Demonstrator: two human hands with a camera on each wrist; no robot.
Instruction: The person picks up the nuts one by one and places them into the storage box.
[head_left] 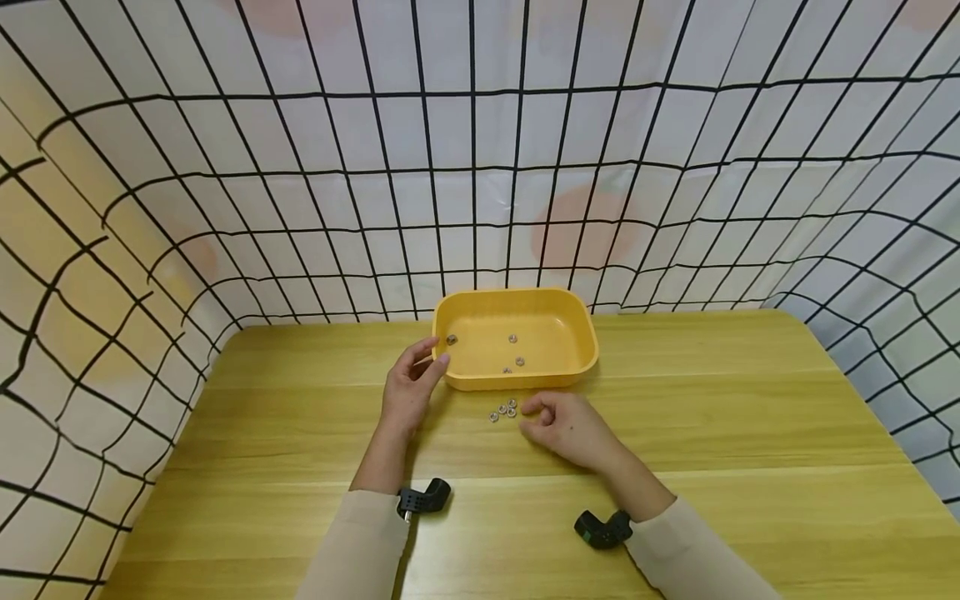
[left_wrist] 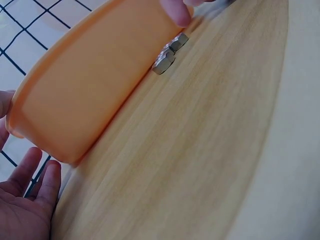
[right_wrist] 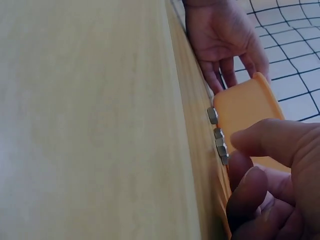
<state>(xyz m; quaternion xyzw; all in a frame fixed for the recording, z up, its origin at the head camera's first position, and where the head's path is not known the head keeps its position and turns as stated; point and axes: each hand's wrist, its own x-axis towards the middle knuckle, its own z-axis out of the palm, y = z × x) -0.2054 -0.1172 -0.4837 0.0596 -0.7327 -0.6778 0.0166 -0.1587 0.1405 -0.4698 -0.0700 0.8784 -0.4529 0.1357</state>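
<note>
A yellow plastic bin (head_left: 517, 382) stands at the back of the table in the head view, with several small metal hex nuts (head_left: 520, 362) spread over its floor. At its left end my left hand (head_left: 408, 390) grips the rim between thumb and fingers; its lower fingers hang loose below in the left wrist view. Just in front of the bin, several more hex nuts (head_left: 502, 409) lie close together on the wood. My right hand (head_left: 570, 429) is right beside them, thumb and forefinger bent and slightly apart, with nothing visible between them.
The wooden table (head_left: 712, 433) runs out on both sides of the bin. A black wire grid (head_left: 495, 171) with pale cloth behind it rises along the back and sides. Each wrist carries a black camera (head_left: 603, 529) at the sleeve cuff.
</note>
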